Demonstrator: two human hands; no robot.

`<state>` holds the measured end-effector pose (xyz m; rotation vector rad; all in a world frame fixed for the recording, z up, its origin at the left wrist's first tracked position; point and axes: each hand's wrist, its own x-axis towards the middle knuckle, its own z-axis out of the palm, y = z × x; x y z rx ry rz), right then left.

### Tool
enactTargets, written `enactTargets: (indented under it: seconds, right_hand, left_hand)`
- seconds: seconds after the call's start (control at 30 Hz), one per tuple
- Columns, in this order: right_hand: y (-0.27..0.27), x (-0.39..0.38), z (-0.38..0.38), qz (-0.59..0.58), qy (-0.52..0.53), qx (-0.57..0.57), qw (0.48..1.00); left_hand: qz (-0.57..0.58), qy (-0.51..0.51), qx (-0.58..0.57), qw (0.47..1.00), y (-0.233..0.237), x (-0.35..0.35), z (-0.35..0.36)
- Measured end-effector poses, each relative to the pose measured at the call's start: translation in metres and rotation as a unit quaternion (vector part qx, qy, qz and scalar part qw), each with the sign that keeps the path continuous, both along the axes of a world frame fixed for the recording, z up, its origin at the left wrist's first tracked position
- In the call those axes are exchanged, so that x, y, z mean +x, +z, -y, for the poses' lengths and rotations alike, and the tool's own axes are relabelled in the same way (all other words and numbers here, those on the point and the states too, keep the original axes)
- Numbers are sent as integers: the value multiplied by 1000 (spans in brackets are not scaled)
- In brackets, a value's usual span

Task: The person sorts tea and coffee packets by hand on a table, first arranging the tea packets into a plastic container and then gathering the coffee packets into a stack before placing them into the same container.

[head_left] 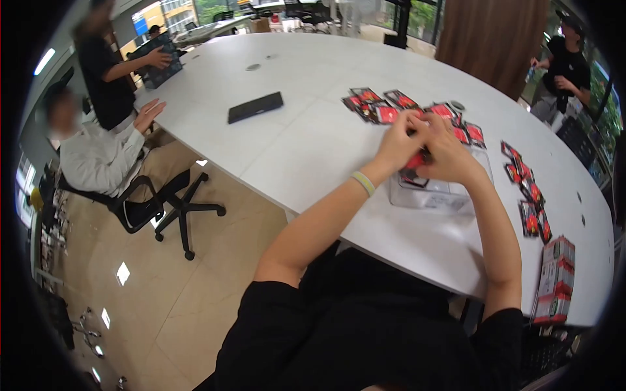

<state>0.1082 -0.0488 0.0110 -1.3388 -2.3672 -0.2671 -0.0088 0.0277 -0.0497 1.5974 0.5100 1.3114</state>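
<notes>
My left hand (pixel 399 144) and my right hand (pixel 446 151) come together above a clear plastic container (pixel 433 201). Between them, fingers closed, is a small red and black packet (pixel 415 161), partly hidden by the fingers. A red and black piece also shows at the container's near left, just below the hands. Beyond my hands lies a loose pile of similar packets (pixel 386 115) on the white table. More packets (pixel 531 193) lie in a scattered column to the right of the container.
A red and white box (pixel 555 280) stands near the right edge of the white table (pixel 313 130). A black flat case (pixel 255 107) lies left of centre. Two people are at the left, one seated in a black chair (pixel 140 208); another person stands at the far right.
</notes>
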Motion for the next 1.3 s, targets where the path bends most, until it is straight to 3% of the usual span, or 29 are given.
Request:
enactTargets:
  seconds: [0.17,0.27,0.4,0.47,0.53,0.57,0.63,0.67,0.77,0.8,0.87,0.93,1.0,1.07,1.2,1.27,1.3]
  right_hand:
    - [5,10,-5,-51,2,-62,997]
    - [7,17,-7,-54,20,-82,995]
    - [40,50,-17,-260,32,-262,929]
    - [19,122,-65,-407,-55,-187,892]
    - [-1,179,-102,-285,-305,-129,900]
    - [-3,171,-100,-291,-294,-128,901]
    - [7,143,-66,-351,-146,-128,916]
    - [19,126,-52,-350,-142,-129,917]
    - [38,84,-9,-217,-59,-93,970]
    - [43,82,-4,-223,-62,-98,968]
    - [47,80,5,-153,-110,-231,955]
    - [41,68,14,-163,-89,-241,953]
    - [34,55,15,-72,-36,-312,947]
    - [34,33,17,2,-77,-338,938]
    - [13,23,7,-4,-114,-305,946]
    - [7,26,7,-76,-75,-313,944]
    - [1,30,3,-55,-78,-313,945]
  left_hand:
    - [-131,-202,16,971,18,-28,-5]
    - [-142,-216,10,966,19,-31,-7]
    - [-152,-189,29,970,16,-27,-9]
    - [-185,-192,36,963,20,-27,-7]
    - [-187,-181,18,965,18,-27,-6]
    - [-180,-185,26,966,16,-23,-6]
    - [-177,-178,44,967,20,-26,-7]
    - [-177,-174,44,968,23,-27,-7]
    - [-171,-203,2,964,25,-28,-4]
    - [-176,-205,-4,963,24,-28,-4]
    - [-161,-186,13,969,21,-28,-3]
    - [-169,-177,17,969,22,-29,-1]
    - [-162,-166,17,972,19,-27,-2]
    - [-169,-161,19,972,16,-25,-1]
    - [-156,-145,28,977,12,-21,-2]
    - [-147,-145,25,978,9,-20,-2]
    - [-124,-141,24,982,7,-18,-1]
